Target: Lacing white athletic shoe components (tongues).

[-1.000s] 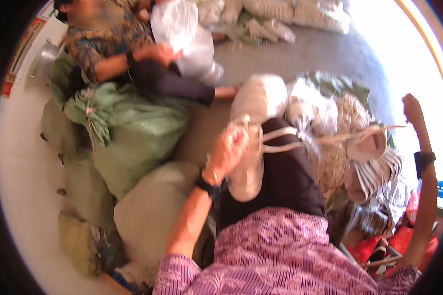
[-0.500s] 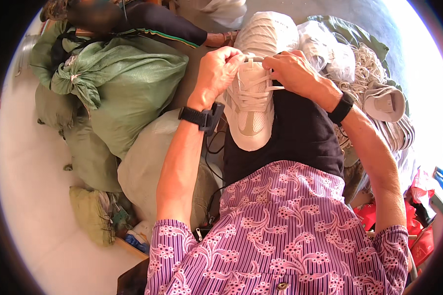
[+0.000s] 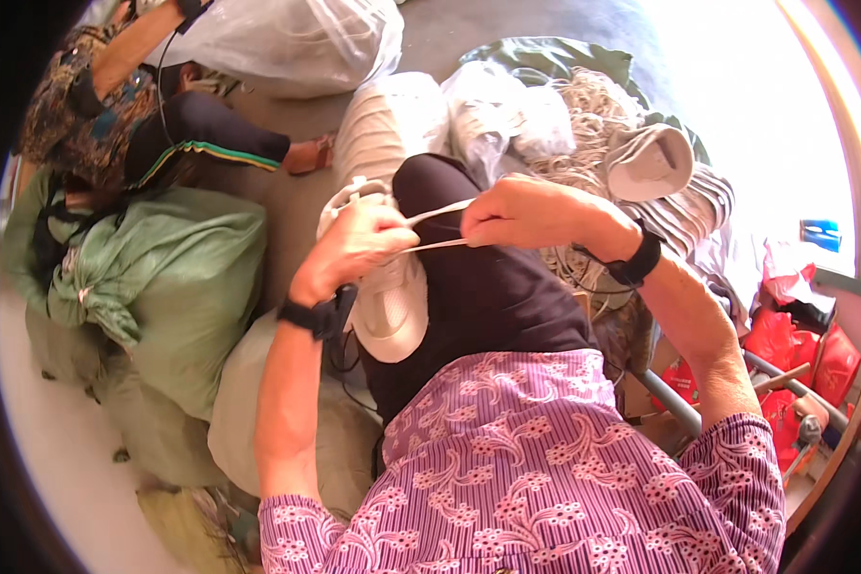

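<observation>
A pale cream sneaker [image 3: 392, 316] lies over my lap, its rounded toe toward me. My left hand [image 3: 354, 247] is closed over its lacing, and the fingers cover much of the upper. Two strands of white shoelace [image 3: 438, 246] stretch tight from beneath the left fingertips to my right hand [image 3: 531, 215]. That hand is closed on the strands, off to the right of the shoe above my dark trousers. The eyelets under the left hand are hidden.
Beyond my knees stands a plastic-wrapped stack of pale shoes [image 3: 392, 124]. Loose laces [image 3: 598, 105] and more shoes [image 3: 651, 163] lie at right. Green sacks [image 3: 196, 287] crowd the left; another person's leg [image 3: 210, 143] reaches in behind them. Red bags [image 3: 784, 344] lie far right.
My right hand has pulled away from the shoe, drawing the laces tight. My left hand has moved down over the lacing. The whole view has shifted, showing more of the other person.
</observation>
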Motion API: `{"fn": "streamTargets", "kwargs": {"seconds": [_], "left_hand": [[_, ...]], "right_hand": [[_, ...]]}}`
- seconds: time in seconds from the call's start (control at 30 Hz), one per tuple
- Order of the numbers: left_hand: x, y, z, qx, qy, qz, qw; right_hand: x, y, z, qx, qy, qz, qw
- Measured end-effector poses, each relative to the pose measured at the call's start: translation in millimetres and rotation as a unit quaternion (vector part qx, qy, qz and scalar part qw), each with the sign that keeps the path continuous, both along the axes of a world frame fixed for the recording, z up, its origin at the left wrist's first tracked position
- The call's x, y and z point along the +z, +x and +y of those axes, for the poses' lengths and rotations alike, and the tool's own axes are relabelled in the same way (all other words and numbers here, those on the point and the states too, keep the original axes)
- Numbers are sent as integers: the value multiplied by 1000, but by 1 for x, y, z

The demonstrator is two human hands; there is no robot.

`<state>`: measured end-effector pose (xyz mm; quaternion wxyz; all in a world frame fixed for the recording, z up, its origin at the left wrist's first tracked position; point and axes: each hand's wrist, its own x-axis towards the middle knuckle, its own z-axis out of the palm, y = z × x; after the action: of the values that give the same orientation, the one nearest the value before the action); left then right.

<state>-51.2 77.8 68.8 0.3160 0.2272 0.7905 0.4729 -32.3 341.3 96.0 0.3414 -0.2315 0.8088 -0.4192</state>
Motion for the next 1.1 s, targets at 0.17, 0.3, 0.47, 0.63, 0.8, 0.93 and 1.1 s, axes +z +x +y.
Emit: {"fn": "streamTargets", "kwargs": {"seconds": [0.17, 0.3, 0.47, 0.63, 0.8, 0.93, 1.1], "left_hand": [[1, 17, -63, 404, 202, -250, 856], [-19, 36, -115, 569, 266, -248, 738], [-39, 58, -155, 656, 305, -218, 655], [-32, 77, -201, 703, 338, -157, 605], [-5, 103, -263, 715, 399, -119, 562], [36, 135, -312, 718, 427, -80, 544], [75, 174, -345, 743, 363, -1, 563]], "right_hand": [[-14, 32, 110, -176, 50, -27, 983], [-34, 61, 205, -502, -293, -257, 772], [-64, 91, 303, -559, -474, -232, 640], [-86, 131, 380, -537, -621, -118, 558], [-98, 126, 347, -632, -566, -96, 521], [-92, 81, 202, -478, -522, -160, 688], [-56, 21, 28, -317, -377, -184, 850]]}}
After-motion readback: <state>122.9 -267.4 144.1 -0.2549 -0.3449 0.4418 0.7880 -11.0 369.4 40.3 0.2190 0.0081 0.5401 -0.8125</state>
